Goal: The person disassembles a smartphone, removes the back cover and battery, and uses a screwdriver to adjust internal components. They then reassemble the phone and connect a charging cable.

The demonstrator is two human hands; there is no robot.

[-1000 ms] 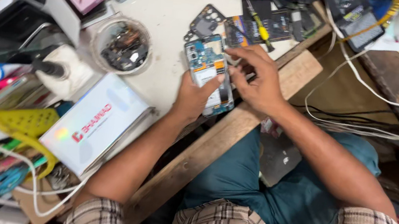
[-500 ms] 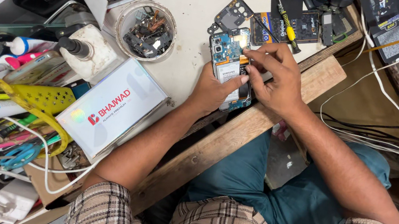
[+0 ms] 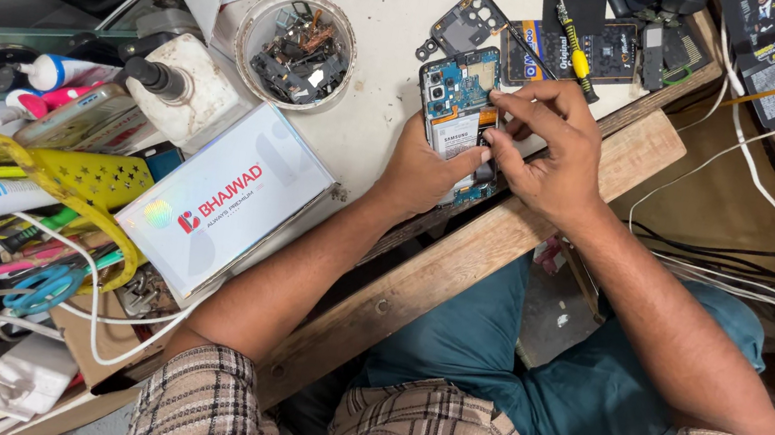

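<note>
Opened phone (image 3: 457, 106) sits in both hands; round bowl (image 3: 255, 27) holds scrap parts (image 3: 297, 53).

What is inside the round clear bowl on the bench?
The round clear bowl holds a heap of small dark and copper-coloured phone parts. The pieces on top show; whatever lies beneath them at the bottom is covered.

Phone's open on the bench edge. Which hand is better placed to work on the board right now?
Probably the right hand: its fingertips are pinched over the opened phone. The left hand is busy gripping the phone's lower end from below.
</note>
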